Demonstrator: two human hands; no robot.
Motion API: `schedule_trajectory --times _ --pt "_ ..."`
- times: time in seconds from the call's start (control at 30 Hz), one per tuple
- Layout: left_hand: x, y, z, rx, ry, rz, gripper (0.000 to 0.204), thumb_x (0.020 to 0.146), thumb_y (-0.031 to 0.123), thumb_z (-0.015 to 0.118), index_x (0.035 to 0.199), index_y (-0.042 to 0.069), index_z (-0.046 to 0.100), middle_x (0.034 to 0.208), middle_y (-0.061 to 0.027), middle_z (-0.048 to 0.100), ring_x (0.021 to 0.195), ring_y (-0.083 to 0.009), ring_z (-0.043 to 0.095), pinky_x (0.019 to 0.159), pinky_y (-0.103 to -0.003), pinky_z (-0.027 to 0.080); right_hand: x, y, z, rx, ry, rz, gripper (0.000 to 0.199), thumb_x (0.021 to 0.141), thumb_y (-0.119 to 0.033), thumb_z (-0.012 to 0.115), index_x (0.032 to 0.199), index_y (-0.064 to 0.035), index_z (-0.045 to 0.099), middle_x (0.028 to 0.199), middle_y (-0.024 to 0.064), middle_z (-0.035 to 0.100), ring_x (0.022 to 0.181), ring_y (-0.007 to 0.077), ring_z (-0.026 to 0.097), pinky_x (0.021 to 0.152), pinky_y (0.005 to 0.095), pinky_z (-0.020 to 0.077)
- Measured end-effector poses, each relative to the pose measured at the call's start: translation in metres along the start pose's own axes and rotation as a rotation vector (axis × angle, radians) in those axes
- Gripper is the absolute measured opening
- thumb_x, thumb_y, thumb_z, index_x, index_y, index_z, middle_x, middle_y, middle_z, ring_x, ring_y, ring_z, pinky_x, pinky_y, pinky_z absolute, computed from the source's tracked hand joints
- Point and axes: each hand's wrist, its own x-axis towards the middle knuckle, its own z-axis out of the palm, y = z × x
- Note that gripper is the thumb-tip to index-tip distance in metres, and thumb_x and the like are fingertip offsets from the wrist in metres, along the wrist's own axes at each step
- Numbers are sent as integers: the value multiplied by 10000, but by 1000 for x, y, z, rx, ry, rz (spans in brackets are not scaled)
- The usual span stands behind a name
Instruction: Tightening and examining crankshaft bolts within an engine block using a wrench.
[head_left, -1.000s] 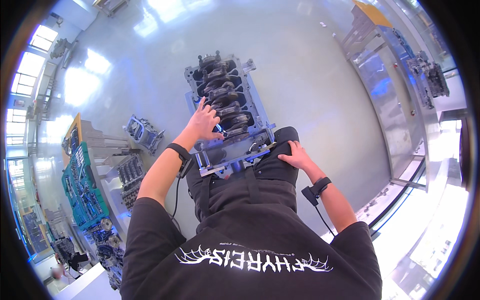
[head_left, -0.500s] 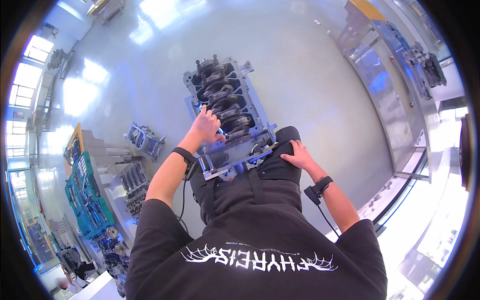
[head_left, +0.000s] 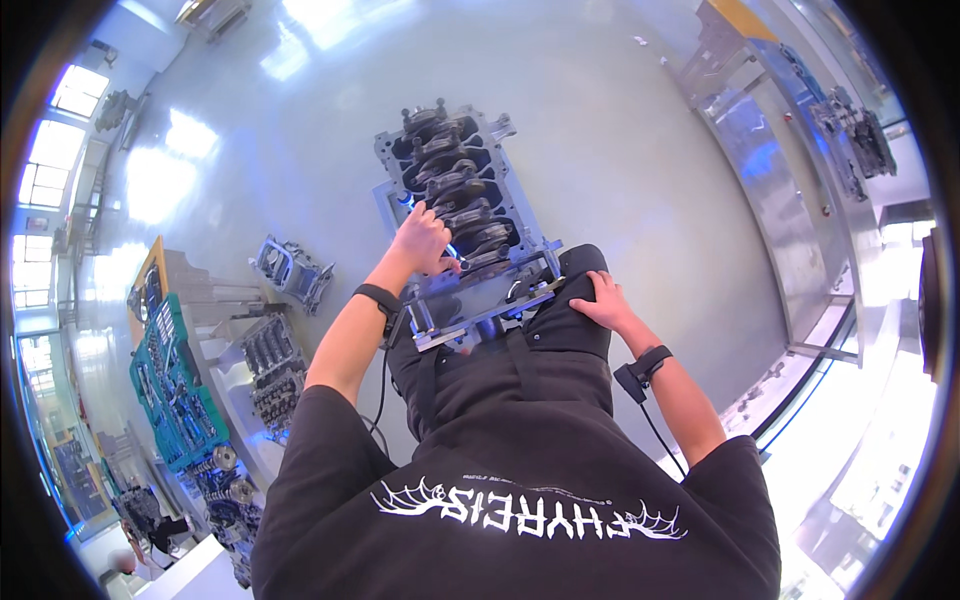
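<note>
An engine block point(head_left: 515, 190) with its dark crankshaft point(head_left: 452, 187) exposed lies in front of me on a metal stand point(head_left: 440, 335). My left hand point(head_left: 422, 243) is closed around a shiny metal wrench point(head_left: 406, 199) over the block's near left side. One end of the tool shows beyond my fingertips and another below my palm; the middle is hidden by the hand. Whatever the tool's working end touches is too small to tell. My right hand point(head_left: 599, 301) rests on my right knee with its fingers apart, holding nothing.
At left, a bench bears a teal tool case point(head_left: 172, 385) with sockets, beside engine parts such as a cylinder head point(head_left: 272, 375). A metal casting point(head_left: 292, 273) sits on the floor between bench and block. A steel workbench point(head_left: 775, 170) stands at right.
The view has shifted slightly. My left hand's fingers have curled in more around the wrench, still by the crankshaft's left side. The right hand stays on the knee.
</note>
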Motion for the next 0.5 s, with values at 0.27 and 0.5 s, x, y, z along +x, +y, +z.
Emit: schedule_trajectory --times 0.27,0.5 --pt "1 2 -5 12 -69 -9 551 652 596 652 729 52 684 727 -102 645 814 -262 603 904 -397 366 -1 4 2 40 23 9 896 734 -524 668 1428 -63 338 1480 202 285 1344 401 296 1111 444 276" --pt "0 3 -5 60 -121 -34 510 691 576 640 745 75 716 762 -81 679 844 -236 607 892 -382 347 4 1 -4 1 0 10 882 723 -508 668 1415 -54 364 1476 199 309 1314 411 349 1086 441 325"
